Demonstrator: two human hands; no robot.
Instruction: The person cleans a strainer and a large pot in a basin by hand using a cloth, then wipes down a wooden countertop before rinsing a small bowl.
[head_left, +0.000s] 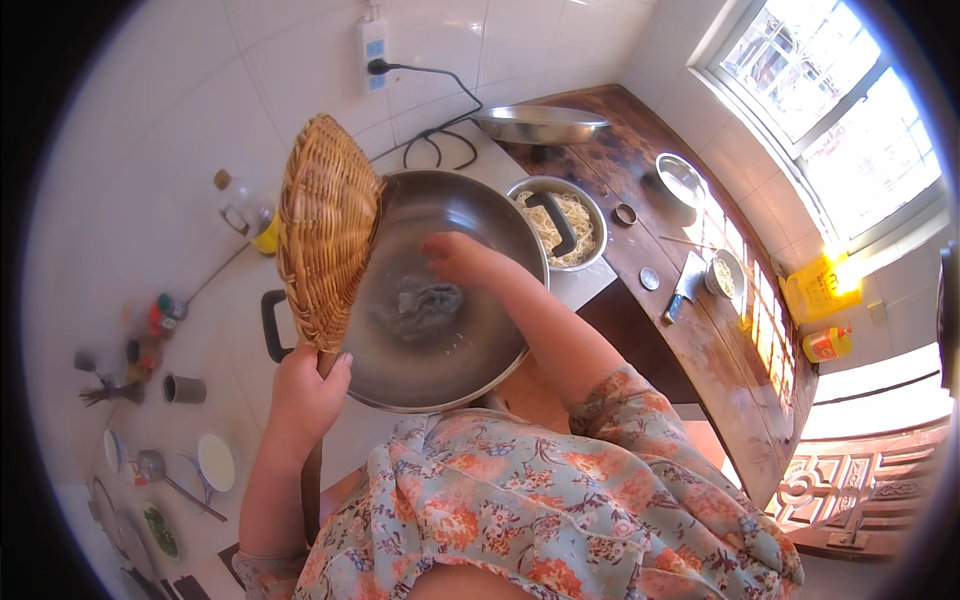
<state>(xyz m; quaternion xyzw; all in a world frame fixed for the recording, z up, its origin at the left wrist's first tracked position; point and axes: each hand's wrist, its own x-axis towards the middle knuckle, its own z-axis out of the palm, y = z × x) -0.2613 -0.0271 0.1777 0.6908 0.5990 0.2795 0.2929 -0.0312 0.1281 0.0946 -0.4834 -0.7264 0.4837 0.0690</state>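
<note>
My left hand (306, 386) grips the wooden handle of a woven wicker strainer (326, 225), raised on edge over the left side of a large metal wok (480, 352). My right hand (459, 259) is over the inside of the wok, with its fingers bent; whether anything is between them is hidden. Below that hand, at the wok's bottom, is a grey, blurred, crumpled-looking mass (431, 301) whose material I cannot tell. A few pale bits lie on the wok wall near it. One black side handle (273, 327) of the wok shows beside the strainer.
Right of the wok, a metal pot (592, 251) holds noodles. A cleaver (684, 289), bowls and a large metal basin (540, 124) rest on the wooden counter (720, 375). An oil bottle (255, 217), dishes and a ladle (154, 469) stand left. A black cable (439, 71) runs behind.
</note>
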